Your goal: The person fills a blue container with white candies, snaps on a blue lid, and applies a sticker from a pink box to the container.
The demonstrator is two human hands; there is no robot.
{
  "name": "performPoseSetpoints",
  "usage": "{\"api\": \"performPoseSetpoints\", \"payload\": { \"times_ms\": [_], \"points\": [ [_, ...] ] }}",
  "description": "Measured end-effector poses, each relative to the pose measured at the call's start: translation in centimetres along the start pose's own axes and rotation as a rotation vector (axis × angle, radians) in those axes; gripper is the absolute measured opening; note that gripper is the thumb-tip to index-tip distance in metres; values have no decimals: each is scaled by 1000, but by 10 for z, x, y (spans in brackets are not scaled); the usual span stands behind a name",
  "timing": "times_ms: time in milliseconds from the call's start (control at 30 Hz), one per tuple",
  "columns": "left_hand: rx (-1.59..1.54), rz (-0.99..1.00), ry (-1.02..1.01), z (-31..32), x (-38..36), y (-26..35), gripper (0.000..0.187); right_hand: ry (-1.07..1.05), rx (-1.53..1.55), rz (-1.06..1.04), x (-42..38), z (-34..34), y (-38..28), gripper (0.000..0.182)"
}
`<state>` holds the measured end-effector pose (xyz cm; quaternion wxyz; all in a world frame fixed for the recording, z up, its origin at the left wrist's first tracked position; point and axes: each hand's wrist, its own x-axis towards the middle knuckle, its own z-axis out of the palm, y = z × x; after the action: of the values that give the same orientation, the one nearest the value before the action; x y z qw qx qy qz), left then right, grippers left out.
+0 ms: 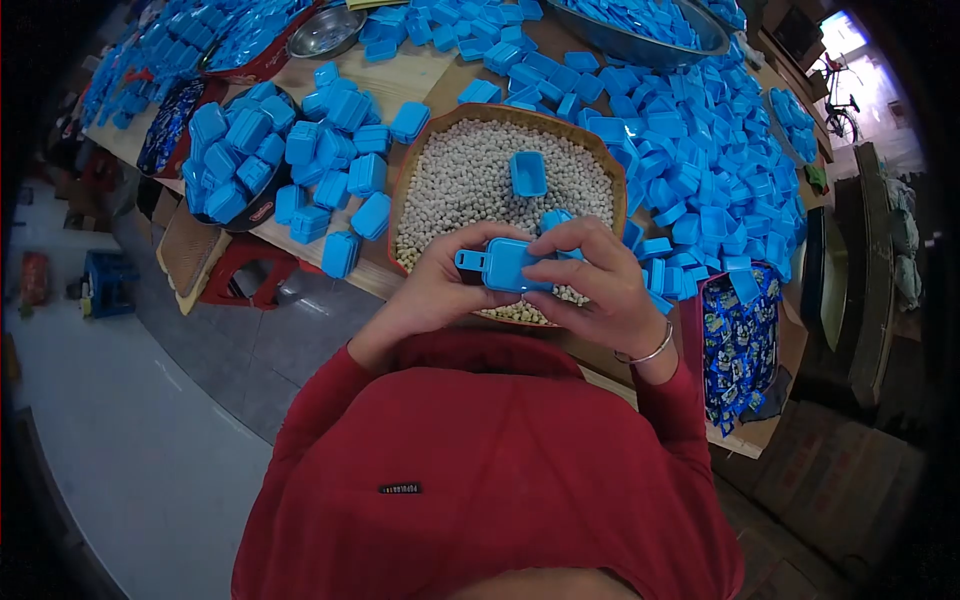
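Between my hands, over the near part of a tray full of small pale pellets, is a small blue case (508,264) with a slotted tab on its left end. My left hand (437,287) grips its left side, fingers closed. The fingers and thumb of my right hand (603,283) close on its right side. Another blue piece (556,219) shows partly behind my right fingers. An open blue cup (528,174) lies on the pellets (470,165) inside the tray (408,172).
Loose blue cups (680,150) heap up at the right. Closed blue cases (345,110) pile at the left, some in a dark bowl (262,212). Metal bowls (327,32) stand at the back. A box of dark blue packets (740,340) is at the right edge.
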<state>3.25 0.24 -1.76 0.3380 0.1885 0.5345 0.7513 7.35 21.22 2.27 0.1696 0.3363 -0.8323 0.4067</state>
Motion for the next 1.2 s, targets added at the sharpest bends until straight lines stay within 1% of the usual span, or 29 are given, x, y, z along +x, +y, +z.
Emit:
{"api": "performPoseSetpoints", "payload": {
  "times_ms": [200, 300, 400, 433, 500, 533, 567, 667, 800, 867, 967, 1000, 1067, 1100, 1200],
  "points": [
    [58, 31, -2, 1, 0, 1, 53, -55, -47, -11, -1, 0, -1, 32],
    [179, 108, -97, -2, -3, 16, 49, -61, -75, -17, -2, 0, -2, 34],
    [123, -35, -2, -5, -7, 16, 47, -13, -76, 18, -1, 6, -2, 37],
    [73, -15, 28, -2, -7, 14, 46, 9, -75, 38, -1, 10, -2, 39],
    [-25, 30, 80, 2, -4, 9, 44, 150, 122, 324, -1, 19, -10, 43],
    [-6, 51, 81, 1, -3, 8, 44, 220, 219, 466, -3, 21, -11, 45],
    [10, 71, 82, -1, -3, 6, 43, 169, 393, 493, -10, 23, -2, 49],
    [142, 141, 48, -4, -4, 5, 42, 208, 583, 670, -15, 29, -3, 47],
    [264, 265, 1, -1, -2, 7, 42, 229, 611, 622, -16, 33, 1, 44],
    [311, 283, 5, -4, -2, 7, 42, 234, 650, 617, -13, 32, -3, 44],
    [368, 322, 36, -5, -2, 6, 40, 181, 805, 674, -9, 26, 0, 46],
    [382, 335, 49, -4, -3, 5, 39, 164, 824, 703, -10, 24, 0, 47],
    [514, 386, 68, 0, -5, 6, 38, 133, 857, 758, -10, 20, 1, 47],
    [579, 411, 77, 1, -6, 6, 38, 156, 819, 726, -11, 22, 0, 49],
    [369, 307, 96, -4, -8, 2, 42, 204, 664, 647, -11, 32, -4, 53]
  ]
}}
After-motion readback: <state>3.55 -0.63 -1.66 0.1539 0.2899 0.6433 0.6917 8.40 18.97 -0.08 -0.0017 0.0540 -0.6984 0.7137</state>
